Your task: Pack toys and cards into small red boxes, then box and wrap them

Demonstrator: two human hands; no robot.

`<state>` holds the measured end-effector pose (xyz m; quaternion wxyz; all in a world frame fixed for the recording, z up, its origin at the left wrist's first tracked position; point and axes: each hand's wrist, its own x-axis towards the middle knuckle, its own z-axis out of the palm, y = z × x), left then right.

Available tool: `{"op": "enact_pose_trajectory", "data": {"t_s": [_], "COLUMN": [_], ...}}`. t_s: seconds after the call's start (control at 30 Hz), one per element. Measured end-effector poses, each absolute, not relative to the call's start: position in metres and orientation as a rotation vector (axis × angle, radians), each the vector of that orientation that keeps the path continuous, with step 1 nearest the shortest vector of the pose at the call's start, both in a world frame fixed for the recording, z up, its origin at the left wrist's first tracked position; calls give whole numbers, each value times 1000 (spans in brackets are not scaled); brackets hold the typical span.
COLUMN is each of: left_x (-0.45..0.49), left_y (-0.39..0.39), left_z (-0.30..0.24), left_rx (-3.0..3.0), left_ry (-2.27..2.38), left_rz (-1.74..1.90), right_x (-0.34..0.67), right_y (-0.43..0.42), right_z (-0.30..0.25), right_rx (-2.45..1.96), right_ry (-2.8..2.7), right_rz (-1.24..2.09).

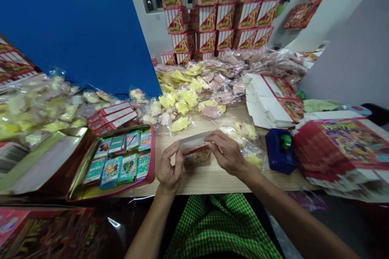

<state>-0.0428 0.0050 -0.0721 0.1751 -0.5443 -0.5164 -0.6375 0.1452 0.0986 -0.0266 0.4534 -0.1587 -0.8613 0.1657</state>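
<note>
Left hand (169, 166) and right hand (226, 152) held a small carton (197, 154) just above the wooden table (194, 182), fingers clamped on its ends, right beside a tray of cards (151, 158).

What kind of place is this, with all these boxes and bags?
It looks like a small packing workshop. Red printed boxes are stacked high, bagged yellow and pink items lie heaped on the wooden table, and the left hand and right hand hold a small box.

Sm. printed carton (197, 157) w/ red edge, silvery flap up, slightly tilted
</note>
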Motion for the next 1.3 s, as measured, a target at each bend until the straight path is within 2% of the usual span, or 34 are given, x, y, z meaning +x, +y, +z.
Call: {"op": "enact_pose_trajectory", "data": {"t_s": [0.1,0.27,0.4,0.5,0.63,0.8,0.97,1.3], "left_x": [-31,-32,-37,-35,-29,-17,-17,-58], "left_y": [6,1,3,4,1,1,1,-5], "left_z": [-76,-67,-59,-60,-62,-60,-61,-45], "left_rx": [-1400,-1657,-1592,-1710,-1879,-1742,-1675,-2315], "left_ry": [-1566,-1641,-1660,-1584,-1467,-1495,-1591,-1330], "left_rz": [-2037,-2129,-2608,-2789,-2696,-2653,-2621,-1765], "right_x": [143,146,151,155,163,167,160,179], "right_y": [96,93,90,91,91,87,88,95], "right_z": [-30,-31,-32,-29,-18,-9,-11,-15], "right_rx": [-425,-409,-455,-400,-279,-346,-372,-196], "right_ry": [-2084,-2090,-2048,-2111,-2235,-2324,-2352,-2458], "right_rz": [391,454,634,587,473,439,247,56]}}
